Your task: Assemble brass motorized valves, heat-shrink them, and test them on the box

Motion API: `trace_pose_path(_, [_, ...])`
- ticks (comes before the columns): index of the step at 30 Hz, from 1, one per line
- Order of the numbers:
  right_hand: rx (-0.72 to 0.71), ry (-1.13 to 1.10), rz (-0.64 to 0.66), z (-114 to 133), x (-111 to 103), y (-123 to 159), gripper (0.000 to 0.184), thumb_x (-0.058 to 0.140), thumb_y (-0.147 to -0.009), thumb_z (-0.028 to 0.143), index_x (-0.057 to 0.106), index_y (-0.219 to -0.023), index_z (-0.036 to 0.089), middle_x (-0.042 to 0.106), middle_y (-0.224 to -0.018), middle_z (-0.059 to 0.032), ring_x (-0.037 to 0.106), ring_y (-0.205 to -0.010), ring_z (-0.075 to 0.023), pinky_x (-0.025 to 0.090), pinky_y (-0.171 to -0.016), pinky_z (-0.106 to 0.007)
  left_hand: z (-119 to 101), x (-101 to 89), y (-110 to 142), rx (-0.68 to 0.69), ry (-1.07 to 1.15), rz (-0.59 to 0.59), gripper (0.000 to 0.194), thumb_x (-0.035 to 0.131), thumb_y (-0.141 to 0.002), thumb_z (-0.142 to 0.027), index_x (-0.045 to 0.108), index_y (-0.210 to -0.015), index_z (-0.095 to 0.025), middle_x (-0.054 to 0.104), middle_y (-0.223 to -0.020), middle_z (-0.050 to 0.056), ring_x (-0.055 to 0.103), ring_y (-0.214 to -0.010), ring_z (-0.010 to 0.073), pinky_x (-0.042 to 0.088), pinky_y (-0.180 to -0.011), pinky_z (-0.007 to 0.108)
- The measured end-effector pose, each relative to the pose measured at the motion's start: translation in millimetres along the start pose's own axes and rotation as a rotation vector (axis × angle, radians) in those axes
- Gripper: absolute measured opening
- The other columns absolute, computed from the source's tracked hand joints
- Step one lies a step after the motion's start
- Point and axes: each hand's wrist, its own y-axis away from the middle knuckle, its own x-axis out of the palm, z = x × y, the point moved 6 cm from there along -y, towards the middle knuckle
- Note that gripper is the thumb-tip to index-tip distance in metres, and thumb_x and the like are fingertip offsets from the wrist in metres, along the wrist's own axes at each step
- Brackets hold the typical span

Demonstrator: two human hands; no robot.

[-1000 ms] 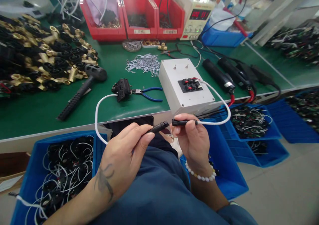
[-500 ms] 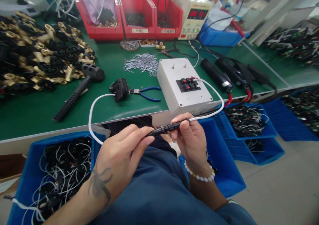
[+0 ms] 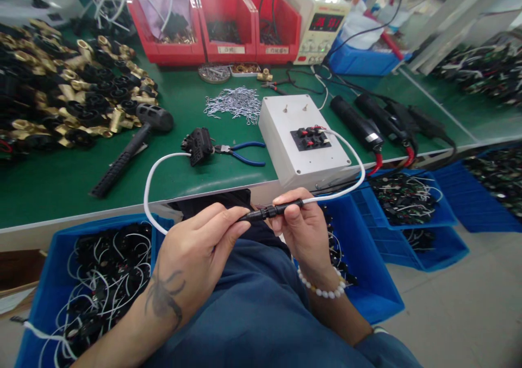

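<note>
Left grip point(image 3: 199, 251): closed on the left plug point(image 3: 255, 216), thumb and forefinger pinching its rear; the front part shows beyond the fingertips, pointing right. Right grip point(image 3: 308, 235): closed on the right plug point(image 3: 281, 209), thumb on the near side, forefinger over the far side; its front end sticks out leftward, toward the left grip. Plugs meet end to end between the two grips, roughly in one line, the right one slightly higher in view. How deep they seat, cannot tell.

Both plugs are off the surface point(image 3: 175, 180), held just beyond its front edge, in front of the box point(image 3: 304, 134). Left cord point(image 3: 149, 186) arcs over the front edge to the black block point(image 3: 198, 146). Right cord point(image 3: 359, 175) runs from the right plug and curves up to the terminals point(image 3: 310, 139) on the box top.

Box sits at the front edge. Pliers point(image 3: 247, 154) lie between block and box, jaws toward the block. Mallet point(image 3: 126, 156) lies left of the block, handle end toward the front edge. Metal pins point(image 3: 234, 104) are heaped behind the pliers.
</note>
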Motion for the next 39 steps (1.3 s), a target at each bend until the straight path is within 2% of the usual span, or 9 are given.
trace_pose_path(5, [0.288, 0.142, 0.177, -30.2, -5.1, 5.4, 0.048, 0.062, -0.094, 0.065, 0.064, -0.090, 0.017, 0.065, -0.062, 0.0015, 0.057, -0.051, -0.0088, 0.047, -0.051, -0.020, 16.7, 5.9, -3.5, 0.018, -0.058, 0.149, 0.025, 0.057, -0.101, -0.035, 0.077, -0.098, -0.021, 0.073, -0.085, 0.004, 0.069, -0.077, 0.0200, 0.052, -0.069, 0.028])
trace_pose_path(8, [0.534, 0.444, 0.683, -34.8, -3.9, 22.2, 0.051, 0.057, -0.097, 0.064, 0.067, -0.084, 0.015, 0.069, -0.064, -0.0023, 0.061, -0.052, -0.0098, 0.047, -0.050, -0.019, 38.6, -24.6, -15.1, -0.085, -0.196, -0.088, 0.033, 0.057, -0.099, -0.044, 0.076, -0.105, -0.019, 0.071, -0.106, 0.011, 0.066, -0.104, 0.0283, 0.052, -0.094, 0.038])
trace_pose_path(11, [0.428, 0.636, 1.005, -1.2, -3.0, 21.1, 0.033, 0.069, -0.095, 0.049, 0.075, -0.097, 0.017, 0.076, -0.078, -0.0022, 0.070, -0.066, -0.0123, 0.053, -0.060, -0.020, 71.1, -55.1, -28.0, -0.308, -0.324, -0.311, 0.041, 0.053, -0.097, -0.051, 0.072, -0.109, -0.017, 0.067, -0.116, 0.016, 0.061, -0.114, 0.0339, 0.045, -0.105, 0.045])
trace_pose_path(16, [-0.354, 1.001, 0.133, 90.7, -27.5, -83.9, 0.019, 0.064, -0.099, 0.036, 0.075, -0.099, 0.020, 0.076, -0.094, -0.0039, 0.071, -0.087, -0.0145, 0.056, -0.080, -0.027, 130.8, -37.8, -49.3, -0.705, -0.116, -0.062, 0.033, 0.055, -0.092, -0.042, 0.060, -0.067, -0.022, 0.062, -0.068, 0.004, 0.060, -0.074, 0.0246, 0.041, -0.072, 0.034])
trace_pose_path(18, [-0.552, 1.077, -0.052, 102.3, -36.6, -127.0, 0.021, 0.059, -0.100, 0.032, 0.075, -0.106, 0.019, 0.076, -0.107, -0.0074, 0.071, -0.098, -0.0166, 0.055, -0.088, -0.031, 139.4, -30.2, -53.1, -0.733, -0.034, -0.059, 0.029, 0.062, -0.087, -0.036, 0.058, -0.062, -0.022, 0.058, -0.060, 0.001, 0.056, -0.065, 0.0213, 0.036, -0.065, 0.031])
trace_pose_path(24, [-0.305, 1.292, 0.091, 59.3, -54.7, -212.0, 0.027, 0.058, -0.096, 0.032, 0.079, -0.096, 0.015, 0.077, -0.109, -0.0128, 0.070, -0.107, -0.0257, 0.053, -0.099, -0.043, 145.4, -26.4, -45.5, -0.753, 0.161, -0.167, 0.020, 0.067, -0.079, -0.031, 0.057, -0.066, -0.021, 0.060, -0.053, -0.002, 0.055, -0.052, 0.0173, 0.037, -0.053, 0.026])
trace_pose_path(34, [-0.417, 1.323, 0.081, 63.6, -50.1, -205.7, 0.040, 0.052, -0.101, 0.043, 0.079, -0.085, 0.019, 0.076, -0.099, -0.0108, 0.070, -0.101, -0.0247, 0.052, -0.097, -0.044, 125.6, -15.1, -37.2, -0.609, 0.580, -0.460, 0.018, 0.062, -0.080, -0.031, 0.049, -0.085, -0.021, 0.059, -0.064, -0.006, 0.066, -0.060, 0.0111, 0.061, -0.071, 0.028])
trace_pose_path(37, [-0.603, 1.203, -0.086, 86.9, -35.2, -179.4, 0.034, 0.058, -0.098, 0.046, 0.079, -0.099, 0.019, 0.075, -0.109, -0.0117, 0.068, -0.103, -0.0238, 0.053, -0.097, -0.042, 110.0, -24.7, -27.6, -0.432, 0.498, -0.578, 0.021, 0.069, -0.081, -0.032, 0.053, -0.087, -0.020, 0.065, -0.070, -0.003, 0.069, -0.063, 0.0128, 0.058, -0.066, 0.025])
trace_pose_path(39, [-0.559, 0.986, -0.104, 88.9, -20.0, -150.0, 0.039, 0.058, -0.099, 0.052, 0.074, -0.115, 0.020, 0.075, -0.108, -0.0094, 0.069, -0.088, -0.0180, 0.056, -0.085, -0.036, 95.2, -32.1, -19.9, -0.263, 0.355, -0.641, 0.017, 0.069, -0.087, -0.030, 0.056, -0.090, -0.019, 0.067, -0.073, -0.002, 0.071, -0.065, 0.0130, 0.058, -0.065, 0.024])
